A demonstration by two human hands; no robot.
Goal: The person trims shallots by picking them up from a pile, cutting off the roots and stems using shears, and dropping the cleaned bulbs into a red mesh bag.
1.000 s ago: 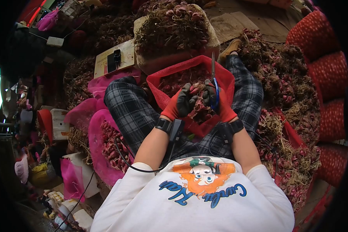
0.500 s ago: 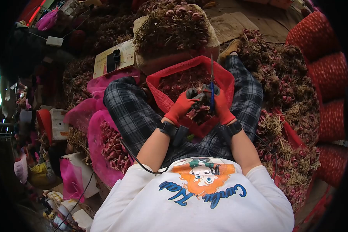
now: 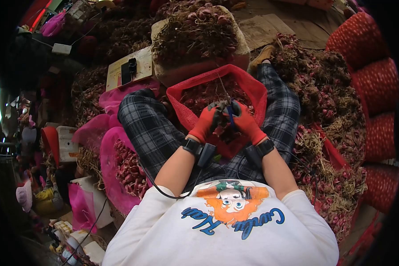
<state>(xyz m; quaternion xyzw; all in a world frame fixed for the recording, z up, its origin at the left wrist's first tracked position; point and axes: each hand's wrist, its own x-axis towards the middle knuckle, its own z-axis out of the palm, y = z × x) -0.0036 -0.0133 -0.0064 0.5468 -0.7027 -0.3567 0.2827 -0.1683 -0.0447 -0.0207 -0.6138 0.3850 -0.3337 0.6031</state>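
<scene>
Head view shows us, at the centre of the frame, a wide-mouthed red mesh sack. Over it, a red-and-black-gloved left hand has bent fingers; what they pinch, we cannot tell. Beside it, the right hand, gloved alike, is curled around thin-bladed, blue-handled metal scissors. If these slip, we judge, they could nick the left fingertips or tear the mesh. Small purple-red shallots lie inside the sack.

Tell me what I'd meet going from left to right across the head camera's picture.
Pale pink hat, bright pink net of red bulbs, left gloved hand, right gloved hand, right plaid trouser leg, heap of bulbs with dry stalks, stacked red sacks.
</scene>
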